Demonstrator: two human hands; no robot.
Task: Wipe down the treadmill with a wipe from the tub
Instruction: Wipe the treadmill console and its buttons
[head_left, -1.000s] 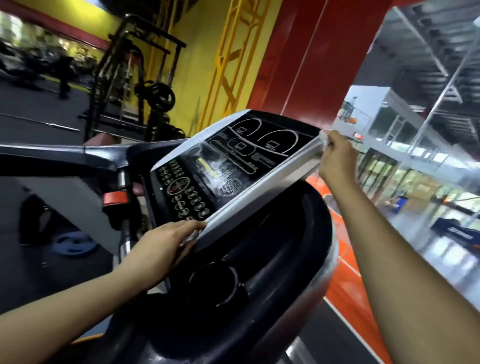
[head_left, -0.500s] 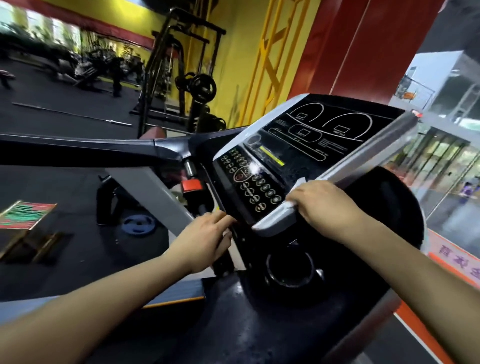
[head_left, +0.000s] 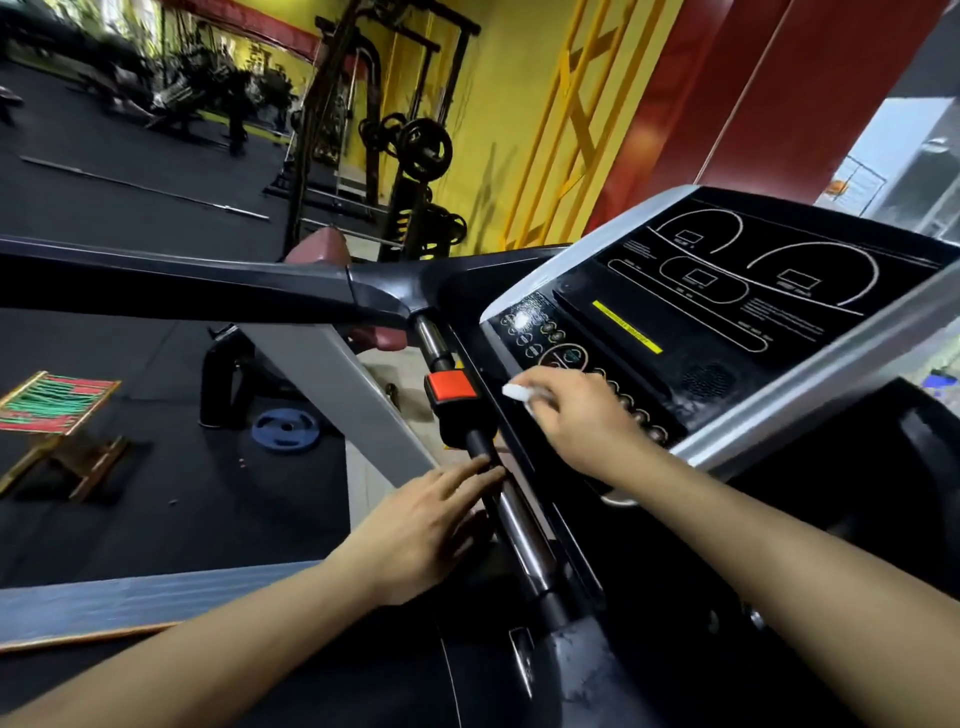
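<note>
Two bare hands are at the treadmill console (head_left: 727, 322). Right hand (head_left: 576, 415): fingers curled around a bunched white wipe (head_left: 517, 392), which pokes out past the fingertips. The wipe is pressed against the lower left corner of the console, at the edge of the round button cluster (head_left: 563, 358), just beside the console's black side frame. Left hand (head_left: 421, 525): fingers straight and relaxed, holding nothing, with the fingertips touching the grip bar (head_left: 511, 514) that runs down the console's left side. The bar shows a bare metal section below the fingers and a black sleeve above them.

Just above the left hand, an orange-red clip (head_left: 451, 387) sits on the same bar. The console face is black with white outlined display windows and a yellow strip (head_left: 626, 326); a grey border frames it. A black handrail (head_left: 182, 283) extends from the console's upper left corner across the frame.

Containers: a tub of wipes does not show in this view, so its contents cannot be reported. A dark recessed tray (head_left: 883, 493) lies below the console's lower edge; whether anything is in it cannot be told.

Beyond the treadmill: a blue weight plate (head_left: 284, 430) flat on the dark floor (head_left: 156, 493), a folding stool (head_left: 52, 410) with green and red webbing, and a weight rack (head_left: 395, 156) against the yellow wall (head_left: 493, 93).
</note>
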